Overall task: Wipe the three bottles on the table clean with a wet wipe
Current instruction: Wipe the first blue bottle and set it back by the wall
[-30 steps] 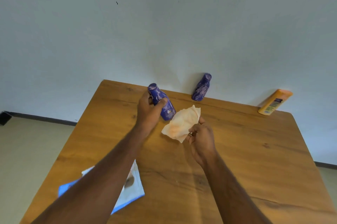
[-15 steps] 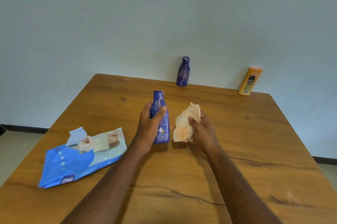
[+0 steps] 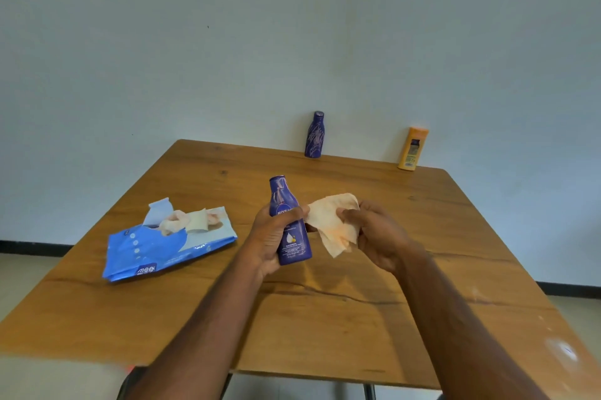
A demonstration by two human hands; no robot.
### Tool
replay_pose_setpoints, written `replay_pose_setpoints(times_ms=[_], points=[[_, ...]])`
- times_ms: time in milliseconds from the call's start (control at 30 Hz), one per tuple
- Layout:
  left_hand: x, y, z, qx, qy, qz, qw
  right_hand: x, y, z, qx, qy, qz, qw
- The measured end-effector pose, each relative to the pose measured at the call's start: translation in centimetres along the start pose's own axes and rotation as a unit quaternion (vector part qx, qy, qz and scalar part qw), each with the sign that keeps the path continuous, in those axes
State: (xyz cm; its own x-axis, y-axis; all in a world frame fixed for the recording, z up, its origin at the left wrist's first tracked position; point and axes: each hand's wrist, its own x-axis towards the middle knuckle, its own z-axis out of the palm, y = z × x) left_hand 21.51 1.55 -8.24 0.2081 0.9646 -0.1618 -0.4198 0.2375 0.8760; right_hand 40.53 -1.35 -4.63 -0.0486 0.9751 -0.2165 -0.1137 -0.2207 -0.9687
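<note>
I see the left hand wrapped round the blue lotion bottle, upright, mid-table. Right hand pinches the wet wipe just right of it; the left thumb touches its edge. Risks: the wipe is bunched and covers little, and a damp bottle could twist in the grip. Second blue bottle and orange bottle stand at the far edge, and a careless reach could topple them.

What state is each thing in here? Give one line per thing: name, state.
Held bottle: upright, gripped by left hand.
Wipe: unfolded, stained orange, pinched by right hand.
Far blue bottle: standing, untouched.
Orange bottle: standing, untouched.
Wipe pack: lying flat, flap open, a wipe poking out.
</note>
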Motion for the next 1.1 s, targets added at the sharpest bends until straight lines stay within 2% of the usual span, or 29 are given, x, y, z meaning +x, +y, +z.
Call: replay_pose_setpoints(times_ms=[100,200,300,367,467,533,633,733,833,967,1100], points=[[-0.2,0.7,-0.1,0.048,0.027,0.007,0.998,-0.9,0.3,0.5,0.026,-0.003,0.035,0.999],[0.0,2.6,-0.4,0.129,0.014,0.02,0.991,-1.2,0.2,0.8,0.041,-0.014,0.051,0.998],[0.3,3.8,-0.6,0.18,0.014,0.034,0.983,-0.9,-0.1,1.4,0.02,-0.015,0.005,1.0],[0.4,4.1,-0.7,0.148,0.006,0.038,0.988,-0.7,-0.5,1.5,0.0,-0.031,-0.09,0.995],[0.5,3.6,-0.5,0.083,-0.03,0.034,0.996,-0.1,-1.0,0.7,-0.121,-0.011,-0.205,0.971],[1.0,2.8,-0.4,0.078,-0.027,0.021,0.996,0.9,-0.7,-0.4,-0.19,0.027,-0.211,0.958],[2.3,1.4,0.0,0.076,-0.019,0.006,0.997,2.4,0.3,-1.8,-0.209,0.05,-0.205,0.955],[3.7,0.4,0.8,0.057,-0.017,0.02,0.998,3.6,1.2,-3.2,-0.15,0.034,-0.195,0.969],[5.4,-0.1,1.1,0.041,0.018,0.056,0.997,4.6,1.8,-3.8,-0.06,0.023,-0.165,0.984],[7.8,-0.9,0.7,0.048,0.009,0.126,0.991,7.2,2.8,-3.9,-0.137,0.153,-0.194,0.959],[9.7,-2.2,0.2,0.19,0.018,0.189,0.963,9.6,4.0,-3.5,-0.152,0.247,-0.184,0.939]])
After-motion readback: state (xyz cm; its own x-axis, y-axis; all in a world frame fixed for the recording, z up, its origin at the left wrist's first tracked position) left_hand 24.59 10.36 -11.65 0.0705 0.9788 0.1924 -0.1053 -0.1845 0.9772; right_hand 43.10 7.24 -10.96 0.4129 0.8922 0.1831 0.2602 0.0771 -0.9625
